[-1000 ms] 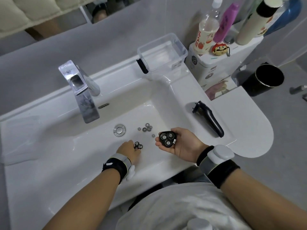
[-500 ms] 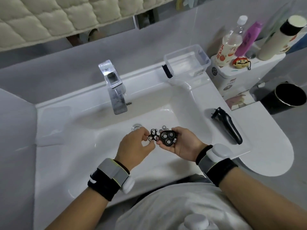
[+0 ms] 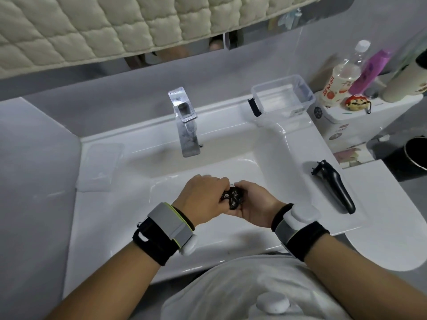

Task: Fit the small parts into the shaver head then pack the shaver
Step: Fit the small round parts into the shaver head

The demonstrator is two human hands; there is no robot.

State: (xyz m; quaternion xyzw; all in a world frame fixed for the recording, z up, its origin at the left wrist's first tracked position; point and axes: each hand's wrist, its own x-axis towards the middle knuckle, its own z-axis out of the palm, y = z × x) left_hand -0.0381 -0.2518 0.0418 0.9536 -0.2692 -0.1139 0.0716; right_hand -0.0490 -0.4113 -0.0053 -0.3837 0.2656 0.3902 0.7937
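I hold the shaver head (image 3: 234, 200) over the sink (image 3: 265, 172), in the cupped palm of my right hand (image 3: 253, 204). My right fingers curl under and around its edge, so it lies face up between both hands. My left hand (image 3: 203, 199) comes from the left and pinches a small black part (image 3: 225, 196) with thumb and fingertips, just at the left rim of the head, touching it or nearly so; my knuckles hide the exact contact. I judge the head to be light, stiff plastic, a little slippery, so I should grip it by its sides and not press on the cutters. The small part looks thin and easy to drop into the sink; I should keep it by its outer edge. The body (image 3: 332, 185) lies on the counter to the right, well apart from my hands.
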